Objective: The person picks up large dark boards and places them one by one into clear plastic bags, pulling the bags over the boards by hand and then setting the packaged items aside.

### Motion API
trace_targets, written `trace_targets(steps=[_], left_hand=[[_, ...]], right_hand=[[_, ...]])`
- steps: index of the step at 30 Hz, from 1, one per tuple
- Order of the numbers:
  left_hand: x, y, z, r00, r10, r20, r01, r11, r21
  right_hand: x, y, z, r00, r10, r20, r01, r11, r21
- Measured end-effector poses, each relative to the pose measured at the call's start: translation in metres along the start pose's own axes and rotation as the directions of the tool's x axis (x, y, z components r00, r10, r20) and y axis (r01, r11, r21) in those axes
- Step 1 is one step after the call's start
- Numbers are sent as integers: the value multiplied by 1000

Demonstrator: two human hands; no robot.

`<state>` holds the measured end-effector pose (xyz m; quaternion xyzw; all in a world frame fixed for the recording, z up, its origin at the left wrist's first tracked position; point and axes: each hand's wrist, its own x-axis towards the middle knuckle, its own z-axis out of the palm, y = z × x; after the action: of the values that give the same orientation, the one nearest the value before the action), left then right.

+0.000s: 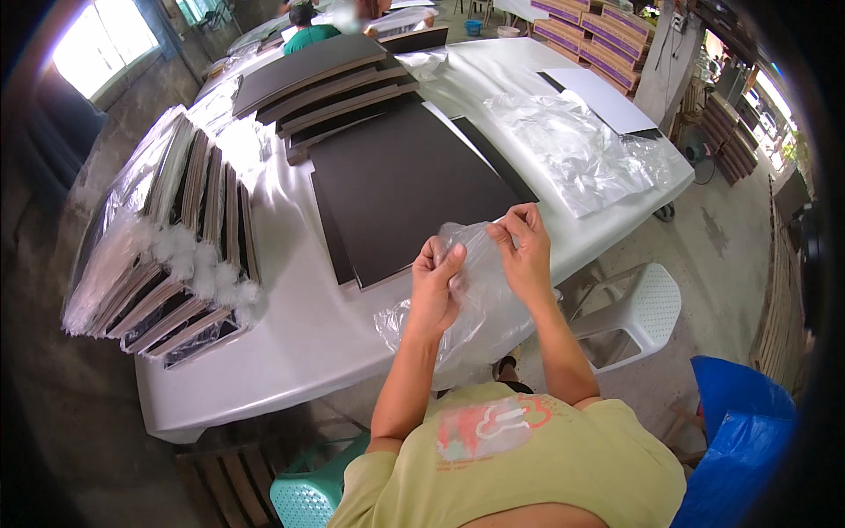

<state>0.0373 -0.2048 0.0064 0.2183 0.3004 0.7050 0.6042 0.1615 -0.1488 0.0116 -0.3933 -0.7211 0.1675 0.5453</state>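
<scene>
Between the left hand (437, 283) and the right hand (525, 255) the plastic bag (471, 299) is clear with a milky sheen. Just beyond the fingers, the stack of boards (405, 180) is matt black on a glossy white table (299, 326). Further out past the right hand, a clear crinkled sheet (572, 145) and a white card (603, 97). Left of the left hand, wrapped bundles (172, 255) show dark and pale stripes. Near the right elbow, a white chair (647, 308) and a bright blue bag (739, 422)
</scene>
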Motion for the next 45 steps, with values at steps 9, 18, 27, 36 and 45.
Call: trace_targets(steps=[9,18,27,36,45], left_hand=[[-4,12,0,996,66,59,-86,868,490],[-4,5,13,984,114,134,-173,770,614],[-16,-11,-35,633,-610,476,-383,288,878],[-43,40,-87,935,-123,332,-184,632,753],[-17,0,7,887,-134,443,-188,769,611]], right_hand=[[8,-16,-21,900,332,284,-436,710,553],[15,-30,-34,846,371,382,-523,718,460],[17,29,-75,912,336,-236,-265,921,286],[-49,73,-216,732,605,-313,-653,492,-577],[-14,-50,-62,765,397,508,-443,896,-34]])
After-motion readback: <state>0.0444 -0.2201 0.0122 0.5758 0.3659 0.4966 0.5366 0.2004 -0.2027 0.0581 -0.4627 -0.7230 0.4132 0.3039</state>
